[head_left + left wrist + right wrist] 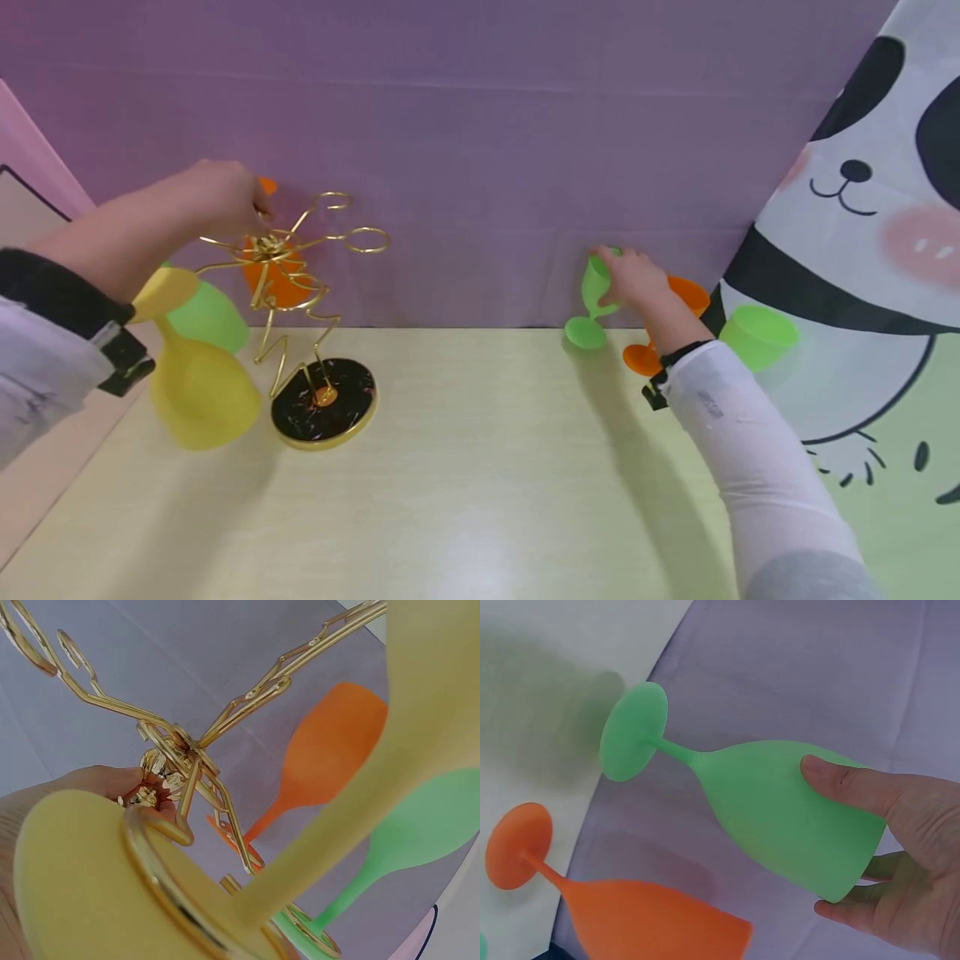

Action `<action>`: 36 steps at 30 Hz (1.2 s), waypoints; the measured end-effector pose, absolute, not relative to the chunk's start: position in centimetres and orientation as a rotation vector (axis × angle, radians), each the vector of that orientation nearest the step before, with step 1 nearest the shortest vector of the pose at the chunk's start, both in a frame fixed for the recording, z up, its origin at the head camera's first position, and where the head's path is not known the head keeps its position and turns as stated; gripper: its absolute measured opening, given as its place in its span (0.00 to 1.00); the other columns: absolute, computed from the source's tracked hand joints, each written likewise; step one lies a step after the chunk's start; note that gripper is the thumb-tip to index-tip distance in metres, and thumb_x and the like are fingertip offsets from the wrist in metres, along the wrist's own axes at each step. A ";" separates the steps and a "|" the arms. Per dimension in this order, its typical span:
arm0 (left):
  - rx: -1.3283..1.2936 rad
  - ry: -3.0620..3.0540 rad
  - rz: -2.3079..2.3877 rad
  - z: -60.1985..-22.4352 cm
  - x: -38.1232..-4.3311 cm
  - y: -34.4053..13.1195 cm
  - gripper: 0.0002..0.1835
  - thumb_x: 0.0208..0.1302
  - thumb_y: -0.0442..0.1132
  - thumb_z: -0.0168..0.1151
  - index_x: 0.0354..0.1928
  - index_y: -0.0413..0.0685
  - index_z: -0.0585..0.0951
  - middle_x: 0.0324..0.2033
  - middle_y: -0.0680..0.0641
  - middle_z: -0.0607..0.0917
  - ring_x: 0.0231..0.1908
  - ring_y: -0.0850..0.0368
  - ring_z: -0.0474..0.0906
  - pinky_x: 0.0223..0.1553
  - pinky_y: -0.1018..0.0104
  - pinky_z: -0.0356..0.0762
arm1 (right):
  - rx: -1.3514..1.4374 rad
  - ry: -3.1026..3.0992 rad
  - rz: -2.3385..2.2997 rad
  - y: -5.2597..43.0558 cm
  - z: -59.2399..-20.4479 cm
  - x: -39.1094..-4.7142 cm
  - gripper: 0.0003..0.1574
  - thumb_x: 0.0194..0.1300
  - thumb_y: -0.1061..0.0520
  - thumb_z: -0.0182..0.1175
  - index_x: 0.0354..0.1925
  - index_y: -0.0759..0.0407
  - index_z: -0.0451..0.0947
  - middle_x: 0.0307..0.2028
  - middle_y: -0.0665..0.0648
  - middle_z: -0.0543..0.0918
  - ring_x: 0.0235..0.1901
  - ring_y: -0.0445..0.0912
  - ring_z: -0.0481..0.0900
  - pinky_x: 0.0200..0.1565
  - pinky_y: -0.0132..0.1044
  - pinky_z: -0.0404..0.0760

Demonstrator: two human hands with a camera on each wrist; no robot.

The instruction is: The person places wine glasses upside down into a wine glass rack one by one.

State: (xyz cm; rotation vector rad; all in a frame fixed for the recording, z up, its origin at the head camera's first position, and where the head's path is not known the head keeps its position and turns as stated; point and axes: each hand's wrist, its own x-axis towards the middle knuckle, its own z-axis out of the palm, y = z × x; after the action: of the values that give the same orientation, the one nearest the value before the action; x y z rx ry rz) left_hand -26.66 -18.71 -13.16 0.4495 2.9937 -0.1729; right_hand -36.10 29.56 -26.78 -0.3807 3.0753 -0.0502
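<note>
A gold wire glass rack (pixel 315 425) with a round black base stands on the left of the table. My left hand (pixel 225 198) pinches the gold ornament (pixel 159 780) at its top. Upside down from the rack's rings hang a yellow goblet (pixel 206 392), a green goblet (pixel 221 321) and an orange goblet (pixel 334 750). Over at the right, my right hand (pixel 633 279) grips another green goblet (pixel 780 810) by its bowl, thumb on one side and fingers on the other. That goblet is upright, its foot low at the table's back; whether they touch, I cannot tell.
Beside the right forearm stands an orange goblet (pixel 688 293), partly hidden by the arm. Farther right is one more green goblet (pixel 757 337). A purple cloth (pixel 480 167) rises behind the pale table (pixel 480 467), and a panda-print cloth (pixel 840 275) borders the right side.
</note>
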 end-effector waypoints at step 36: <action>0.390 3.016 -0.174 -13.3 -26.7 -18.8 0.21 0.60 0.42 0.50 0.49 0.33 0.76 0.42 0.34 0.82 0.44 0.37 0.72 0.54 0.34 0.53 | -0.586 3.268 -0.473 27.5 -22.5 -31.8 0.56 0.48 0.52 0.70 0.68 0.41 0.49 0.66 0.65 0.56 0.59 0.66 0.58 0.49 0.66 0.68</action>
State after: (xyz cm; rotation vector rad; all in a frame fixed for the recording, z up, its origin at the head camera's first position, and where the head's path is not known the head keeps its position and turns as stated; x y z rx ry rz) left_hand -26.71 -18.83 -13.34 0.3902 3.0160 -0.1742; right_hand -31.84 27.55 -22.47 -0.5861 3.2680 -0.4735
